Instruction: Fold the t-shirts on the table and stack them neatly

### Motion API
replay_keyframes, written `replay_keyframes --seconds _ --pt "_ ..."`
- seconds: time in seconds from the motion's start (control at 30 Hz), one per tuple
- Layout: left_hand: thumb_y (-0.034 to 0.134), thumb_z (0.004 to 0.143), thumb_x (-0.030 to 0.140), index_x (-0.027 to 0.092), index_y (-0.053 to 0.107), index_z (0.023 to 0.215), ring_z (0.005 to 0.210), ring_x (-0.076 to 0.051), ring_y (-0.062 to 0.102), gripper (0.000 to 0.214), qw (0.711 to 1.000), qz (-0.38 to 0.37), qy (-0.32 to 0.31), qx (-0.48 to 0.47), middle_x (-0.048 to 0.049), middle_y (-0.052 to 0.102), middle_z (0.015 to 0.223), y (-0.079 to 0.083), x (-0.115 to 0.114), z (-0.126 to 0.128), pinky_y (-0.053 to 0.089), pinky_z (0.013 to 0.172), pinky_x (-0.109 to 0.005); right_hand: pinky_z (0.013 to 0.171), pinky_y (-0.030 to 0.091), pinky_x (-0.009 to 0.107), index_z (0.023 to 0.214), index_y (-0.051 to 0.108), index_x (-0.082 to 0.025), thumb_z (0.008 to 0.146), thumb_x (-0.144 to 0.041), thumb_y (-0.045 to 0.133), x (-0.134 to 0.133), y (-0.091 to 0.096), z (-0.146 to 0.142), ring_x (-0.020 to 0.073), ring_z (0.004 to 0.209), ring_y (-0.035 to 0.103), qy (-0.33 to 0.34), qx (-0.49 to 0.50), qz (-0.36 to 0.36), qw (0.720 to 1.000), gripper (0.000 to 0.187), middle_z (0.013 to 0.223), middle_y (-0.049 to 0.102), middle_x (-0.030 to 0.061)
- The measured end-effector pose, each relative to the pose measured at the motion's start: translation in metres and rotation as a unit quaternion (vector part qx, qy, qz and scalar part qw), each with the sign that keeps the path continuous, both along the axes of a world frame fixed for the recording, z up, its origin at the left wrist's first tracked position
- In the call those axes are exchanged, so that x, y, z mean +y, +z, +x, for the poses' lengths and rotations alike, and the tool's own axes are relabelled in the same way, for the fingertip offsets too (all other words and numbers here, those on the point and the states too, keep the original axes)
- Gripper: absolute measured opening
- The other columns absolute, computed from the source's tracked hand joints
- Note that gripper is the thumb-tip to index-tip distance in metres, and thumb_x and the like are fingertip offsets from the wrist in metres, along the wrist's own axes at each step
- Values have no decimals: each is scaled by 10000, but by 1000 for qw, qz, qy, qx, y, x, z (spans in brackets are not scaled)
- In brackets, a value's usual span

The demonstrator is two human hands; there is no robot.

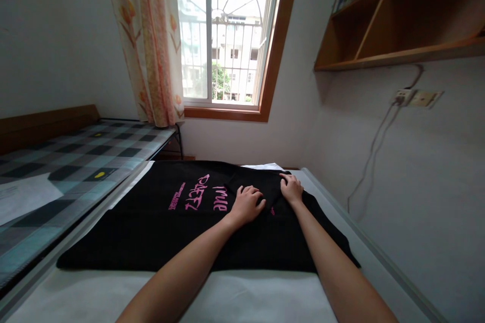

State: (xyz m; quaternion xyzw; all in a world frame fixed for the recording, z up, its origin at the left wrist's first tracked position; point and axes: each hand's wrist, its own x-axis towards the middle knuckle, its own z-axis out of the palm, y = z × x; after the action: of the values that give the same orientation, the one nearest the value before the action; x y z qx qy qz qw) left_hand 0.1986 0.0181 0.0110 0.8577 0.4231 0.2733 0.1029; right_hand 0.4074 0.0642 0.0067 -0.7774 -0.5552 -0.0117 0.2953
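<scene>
A black T-shirt (132, 232) with pink lettering lies spread sideways on a white-covered table or bed surface (94, 290). My left hand (248, 204) rests on the shirt beside the lettering, palm down with its fingers apart and slightly bent. Farther right, my right hand (291, 188) is at the shirt's far edge, its fingers bent together on the cloth, apparently pinching it. Between the hands the fabric is folded over, and a small pink print shows there. The right fingertips are partly hidden.
Left of the surface stands a bed with a checked mattress (125, 146) and a paper sheet (26, 194) on it. Behind are a curtain (151, 50) and a barred window (231, 60). A wooden wall shelf (401, 50) and a socket with cables (403, 97) are at right.
</scene>
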Motion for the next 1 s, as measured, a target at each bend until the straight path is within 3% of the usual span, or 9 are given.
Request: replay_keyframes --seconds 0.2,0.6,0.73,0.87,1.0 --pt "489 942 401 239 680 1038 1182 -210 523 268 1000 -3 -2 7 -38 652 1169 2 -2 -1 247 1137 -461 958 403 411 1246 647 -264 900 -290 434 -1 -3 3 278 1114 553 9 -3 -11 1000 407 1213 666 56" --pt "520 910 392 247 648 1115 1187 -219 515 282 1000 -4 16 -18 -45 635 1189 0 2 1 296 1105 -438 960 412 403 1315 594 -210 885 -206 401 -2 2 0 280 1140 544 -1 -7 -7 1000 472 1320 609 71" --pt "532 877 412 243 601 1221 1255 -259 464 389 994 -31 99 -16 -90 570 1305 5 23 -1 354 1049 -446 947 412 398 1307 598 -227 876 -202 422 1 -2 1 279 1125 545 0 -7 -10 1000 466 1311 615 63" --pt "547 839 412 266 556 1302 1313 -342 397 485 979 -70 190 36 -146 501 1387 12 58 -8 336 1020 -535 934 405 396 1280 616 -243 873 -189 432 2 -2 2 278 1109 543 6 -1 -13 1000 450 1284 631 61" --pt "564 806 392 270 533 1325 1252 -355 460 534 970 -123 199 64 -136 558 1336 13 93 -17 356 993 -534 952 372 415 1246 635 -243 885 -178 417 5 2 3 276 1140 508 11 -14 7 1000 427 1261 639 68"
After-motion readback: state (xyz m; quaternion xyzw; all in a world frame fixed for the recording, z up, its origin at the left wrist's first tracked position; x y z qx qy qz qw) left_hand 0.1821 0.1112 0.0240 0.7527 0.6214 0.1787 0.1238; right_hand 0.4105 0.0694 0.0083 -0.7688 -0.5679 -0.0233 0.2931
